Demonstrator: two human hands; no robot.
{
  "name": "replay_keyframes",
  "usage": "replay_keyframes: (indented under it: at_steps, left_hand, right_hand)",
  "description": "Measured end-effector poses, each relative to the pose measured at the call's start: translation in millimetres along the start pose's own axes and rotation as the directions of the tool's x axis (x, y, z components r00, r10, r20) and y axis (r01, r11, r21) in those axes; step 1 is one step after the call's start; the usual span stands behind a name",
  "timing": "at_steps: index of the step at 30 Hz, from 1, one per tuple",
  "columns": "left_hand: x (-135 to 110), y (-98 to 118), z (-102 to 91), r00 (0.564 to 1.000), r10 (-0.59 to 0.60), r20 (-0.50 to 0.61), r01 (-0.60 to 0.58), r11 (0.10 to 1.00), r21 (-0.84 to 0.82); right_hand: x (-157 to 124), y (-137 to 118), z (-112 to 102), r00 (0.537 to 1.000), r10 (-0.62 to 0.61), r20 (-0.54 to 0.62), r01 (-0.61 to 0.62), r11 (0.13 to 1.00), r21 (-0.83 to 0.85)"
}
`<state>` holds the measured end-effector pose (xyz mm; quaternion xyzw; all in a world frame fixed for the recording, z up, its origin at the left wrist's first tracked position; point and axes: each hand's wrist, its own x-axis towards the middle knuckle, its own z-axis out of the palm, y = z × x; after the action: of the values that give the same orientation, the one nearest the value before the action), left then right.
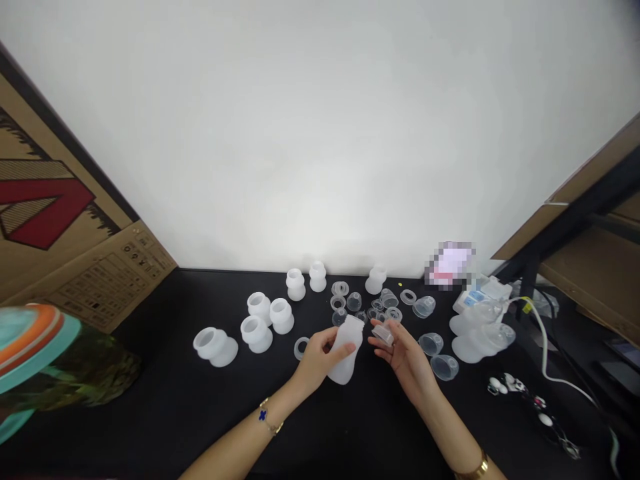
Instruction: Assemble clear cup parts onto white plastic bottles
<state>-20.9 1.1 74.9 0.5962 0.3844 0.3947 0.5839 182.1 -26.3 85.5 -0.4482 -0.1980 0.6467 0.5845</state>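
My left hand (320, 357) is wrapped round a frosted white baby bottle (345, 363), tilted, with its threaded neck pointing up and to the right. Just right of that neck, my right hand (406, 357) holds a small translucent cap (383, 335) between thumb and fingers; the cap and the bottle are apart. Behind both hands lie loose clear rings (409, 297), domed covers (424, 307) and small round parts. A single ring (302, 348) rests beside my left hand. Two more domed covers (445, 367) lie by my right wrist.
Several open white bottles (257, 333) stand at left and along the wall. Capped bottles (483, 341) lie at right by a white box (483, 293), a cable (545, 360) and a beaded strap (545, 419). A large jar (65, 367) and a carton (115, 267) occupy the left side.
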Motion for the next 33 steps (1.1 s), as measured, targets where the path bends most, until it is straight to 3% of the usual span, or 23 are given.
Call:
replay_keyframes:
  at_steps: [8,14,23,33]
  left_hand:
    - [-4,9,0.8,0.999,0.026,-0.021,-0.024,0.994,0.108]
    - [-7,9,1.8,0.995,0.081,-0.055,-0.069,0.979,0.194]
    - [-10,17,3.1,0.991,0.126,-0.041,-0.102,0.922,0.374]
    - [-11,21,2.7,0.991,0.137,-0.005,-0.123,0.904,0.409]
  right_hand:
    - [-3,-1,2,0.994,-0.098,0.047,0.1,0.994,-0.042]
    - [-1,2,1,0.985,-0.168,-0.026,0.165,0.981,-0.102]
    - [2,2,0,0.987,-0.154,-0.052,0.153,0.988,-0.026]
    - [1,2,-1,0.988,-0.155,0.025,0.156,0.987,-0.035]
